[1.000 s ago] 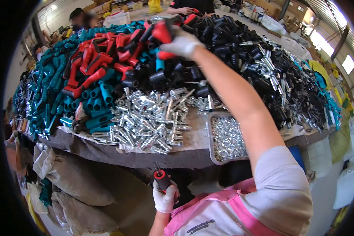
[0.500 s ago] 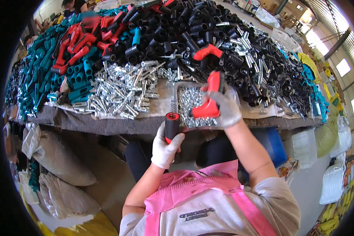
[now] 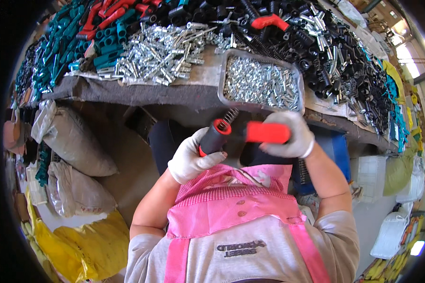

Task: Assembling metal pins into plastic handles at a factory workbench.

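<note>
My left hand, in a white glove, is wrapped round a black cylindrical housing with a red rim, tilted up and to the right. From its mouth sticks a dark coil spring. Just to the right, my gloved right hand is closed on a red plastic handle part, smeared by motion. The red part and the housing are close to each other but apart, over my lap in front of the table edge. Beyond both hands, a clear plastic tray holds small shiny screws.
On the table lie heaps of silver metal shafts, teal housings, red handle parts and black parts. A cloth-covered edge runs along the front. Sacks stand at left, a blue bin at right.
A spring now protrudes from the housing, which has tilted to the right. My right hand has drawn the red handle part back from over the tray toward me. The view has tipped downward.
</note>
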The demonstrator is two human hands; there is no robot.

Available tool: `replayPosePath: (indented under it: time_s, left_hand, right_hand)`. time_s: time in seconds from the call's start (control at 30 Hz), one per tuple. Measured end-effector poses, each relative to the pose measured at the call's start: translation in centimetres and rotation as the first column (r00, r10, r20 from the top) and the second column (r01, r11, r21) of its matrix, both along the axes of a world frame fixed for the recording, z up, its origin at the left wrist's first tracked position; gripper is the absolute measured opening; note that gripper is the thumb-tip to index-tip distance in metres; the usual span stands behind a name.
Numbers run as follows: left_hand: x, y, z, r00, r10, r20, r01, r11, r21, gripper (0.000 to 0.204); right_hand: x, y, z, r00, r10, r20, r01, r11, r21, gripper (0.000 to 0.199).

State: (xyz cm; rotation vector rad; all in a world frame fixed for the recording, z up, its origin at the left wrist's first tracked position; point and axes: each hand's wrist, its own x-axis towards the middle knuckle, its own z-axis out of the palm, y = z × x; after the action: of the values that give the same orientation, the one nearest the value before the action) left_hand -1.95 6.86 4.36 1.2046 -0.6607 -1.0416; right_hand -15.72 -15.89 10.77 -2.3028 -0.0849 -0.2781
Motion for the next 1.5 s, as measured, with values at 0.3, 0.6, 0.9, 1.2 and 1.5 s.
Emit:
replayPosePath:
  time_s: [0.3, 0.6, 0.9, 1.2, 1.5]
  left_hand:
    - [-1.1, 2.2, -1.1, 0.759, -0.273, 0.591, 0.108, 0.948, 0.299, 0.041]
    - [-2.3, 2.1, -7.7, 0.741, -0.646, -0.184, 0.669, 0.734, 0.120, 0.029]
    - [-2.5, 2.9, -8.1, 0.742, -0.655, -0.145, 0.670, 0.712, 0.212, 0.038]
    - [0.1, 3.2, -2.8, 0.475, -0.370, 0.799, -0.142, 0.863, 0.484, 0.040]
    - [0.5, 3.4, -1.6, 0.739, 0.014, 0.673, -0.175, 0.969, 0.173, 0.035]
  right_hand:
    - [-0.9, -2.1, 0.7, 0.897, 0.225, -0.381, -0.203, 0.974, 0.097, 0.027]
    - [-0.2, 0.6, -3.9, 0.840, 0.492, -0.230, -0.543, 0.763, -0.352, 0.023]
    - [1.3, 2.5, -2.8, 0.773, 0.634, 0.005, -0.433, 0.534, -0.726, 0.014]
    - [-2.5, 3.5, -7.3, 0.879, 0.191, -0.438, 0.438, 0.043, 0.898, 0.067]
    - [2.2, 0.0, -4.0, 0.988, -0.068, -0.136, 0.120, 0.897, 0.426, 0.043]
